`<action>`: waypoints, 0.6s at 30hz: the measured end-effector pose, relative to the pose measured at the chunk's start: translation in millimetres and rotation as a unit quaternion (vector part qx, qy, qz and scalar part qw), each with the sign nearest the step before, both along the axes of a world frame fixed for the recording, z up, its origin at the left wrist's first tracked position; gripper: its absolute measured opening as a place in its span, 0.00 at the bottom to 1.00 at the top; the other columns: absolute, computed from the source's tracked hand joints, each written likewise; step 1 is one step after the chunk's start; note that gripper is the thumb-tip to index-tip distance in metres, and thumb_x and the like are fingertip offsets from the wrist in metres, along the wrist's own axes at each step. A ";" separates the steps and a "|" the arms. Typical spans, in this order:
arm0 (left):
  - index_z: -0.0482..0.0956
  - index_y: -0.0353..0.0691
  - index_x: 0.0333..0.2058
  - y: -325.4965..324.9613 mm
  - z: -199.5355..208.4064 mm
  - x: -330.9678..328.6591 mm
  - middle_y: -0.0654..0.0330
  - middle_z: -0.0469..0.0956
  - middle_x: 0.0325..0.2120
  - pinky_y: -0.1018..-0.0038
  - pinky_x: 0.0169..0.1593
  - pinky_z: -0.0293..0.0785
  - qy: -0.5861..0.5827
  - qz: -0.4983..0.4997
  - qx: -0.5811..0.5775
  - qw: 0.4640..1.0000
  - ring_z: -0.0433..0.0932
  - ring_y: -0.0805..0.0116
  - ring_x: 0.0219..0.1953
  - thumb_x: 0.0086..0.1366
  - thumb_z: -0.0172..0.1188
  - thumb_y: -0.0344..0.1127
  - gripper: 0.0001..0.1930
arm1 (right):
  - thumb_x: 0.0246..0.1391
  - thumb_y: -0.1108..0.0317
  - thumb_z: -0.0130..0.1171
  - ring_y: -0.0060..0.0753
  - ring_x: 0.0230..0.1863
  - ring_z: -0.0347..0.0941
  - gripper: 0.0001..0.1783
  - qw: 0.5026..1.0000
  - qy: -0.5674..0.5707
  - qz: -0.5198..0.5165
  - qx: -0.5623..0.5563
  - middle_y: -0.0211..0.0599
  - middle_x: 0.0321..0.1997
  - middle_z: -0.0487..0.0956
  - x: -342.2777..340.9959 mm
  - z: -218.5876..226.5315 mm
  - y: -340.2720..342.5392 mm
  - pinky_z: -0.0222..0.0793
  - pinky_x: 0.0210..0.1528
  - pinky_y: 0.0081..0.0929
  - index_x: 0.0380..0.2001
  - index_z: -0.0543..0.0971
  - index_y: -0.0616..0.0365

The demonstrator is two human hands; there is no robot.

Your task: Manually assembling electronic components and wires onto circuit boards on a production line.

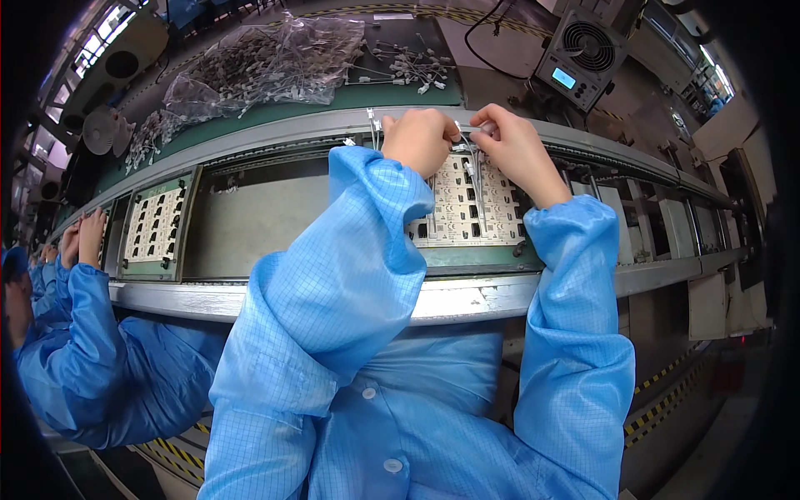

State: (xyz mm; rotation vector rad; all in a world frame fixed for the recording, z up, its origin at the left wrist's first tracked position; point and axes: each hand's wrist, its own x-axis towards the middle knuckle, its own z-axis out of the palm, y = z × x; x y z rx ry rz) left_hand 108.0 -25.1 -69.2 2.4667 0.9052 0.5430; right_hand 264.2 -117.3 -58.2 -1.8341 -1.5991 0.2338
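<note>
Side by side at the far rail of the conveyor, my left hand [417,142] and my right hand [520,156] are both closed in a pinch. Thin white-grey wires with white connectors [471,169] run between and below my fingertips. Each hand appears to grip part of these wires, though the exact grip is partly hidden by the fingers. Beneath them lies a white circuit board panel [454,218] with rows of black parts, set in a green carrier [483,260]. More connector wires [372,121] stand at the rail just left of my left hand.
A plastic bag of wire leads [267,62] and loose leads [408,65] lie on the green bench beyond the rail. Another board panel [155,223] sits left on the conveyor, near a co-worker's hand [90,237]. A fan-fronted device [581,57] stands far right.
</note>
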 end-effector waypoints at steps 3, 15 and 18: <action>0.87 0.50 0.38 5.5 10.6 -2.4 0.62 0.86 0.36 0.57 0.52 0.61 -0.006 -0.009 -0.047 0.999 0.81 0.61 0.45 0.60 0.57 0.30 0.12 | 0.52 0.65 0.64 0.35 0.34 0.77 0.09 0.997 -0.075 -0.028 0.010 0.37 0.32 0.80 -5.8 -4.9 5.0 0.68 0.38 0.32 0.33 0.81 0.59; 0.86 0.49 0.40 25.5 34.2 -84.5 0.61 0.85 0.36 0.55 0.49 0.65 0.069 0.133 0.168 0.974 0.79 0.58 0.45 0.62 0.60 0.41 0.11 | 0.51 0.66 0.61 0.38 0.45 0.71 0.06 0.979 -0.200 0.019 0.010 0.32 0.34 0.78 -22.2 -7.4 2.9 0.58 0.50 0.36 0.30 0.82 0.55; 0.85 0.47 0.40 17.9 33.1 -84.3 0.60 0.84 0.36 0.52 0.51 0.64 0.189 0.203 0.162 0.947 0.78 0.55 0.47 0.62 0.61 0.49 0.15 | 0.52 0.66 0.61 0.37 0.46 0.71 0.05 0.973 -0.227 0.025 0.016 0.32 0.36 0.77 -25.8 -4.5 4.2 0.57 0.51 0.36 0.32 0.81 0.54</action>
